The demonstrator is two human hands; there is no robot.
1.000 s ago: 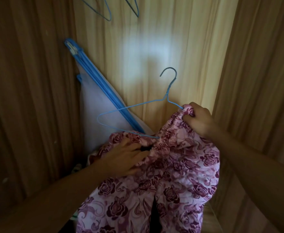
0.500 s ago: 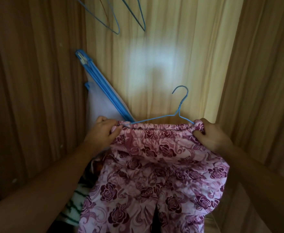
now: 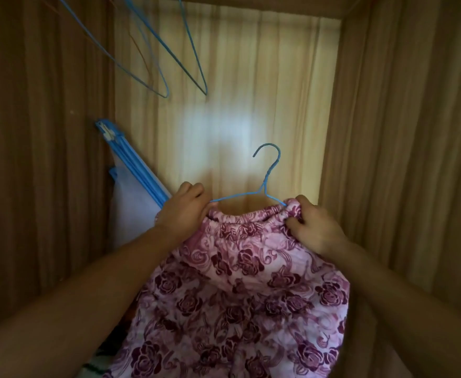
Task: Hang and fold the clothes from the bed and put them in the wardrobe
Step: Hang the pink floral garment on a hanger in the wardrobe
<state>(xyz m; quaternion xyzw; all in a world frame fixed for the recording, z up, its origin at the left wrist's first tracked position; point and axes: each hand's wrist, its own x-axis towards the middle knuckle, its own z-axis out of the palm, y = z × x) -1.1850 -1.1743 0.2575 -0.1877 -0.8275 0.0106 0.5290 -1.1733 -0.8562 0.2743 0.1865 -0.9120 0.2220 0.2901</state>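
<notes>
The rose-print garment (image 3: 240,282) is held up inside the wardrobe (image 3: 401,132), its waistband stretched over a blue wire hanger (image 3: 265,186). Each waistband end is gripped with curled fingers by the left hand (image 3: 183,211) and the right hand (image 3: 315,227). Two empty blue hangers (image 3: 169,55) are seen above.

Blue-framed white panel (image 3: 131,214) leaning in the left corner

The wooden wardrobe (image 3: 278,77) held a blue-framed white panel (image 3: 134,214) leaning in its back-left corner, a green-striped cloth (image 3: 99,364) low beside it, and empty blue wire hangers (image 3: 166,95) hanging above.
</notes>
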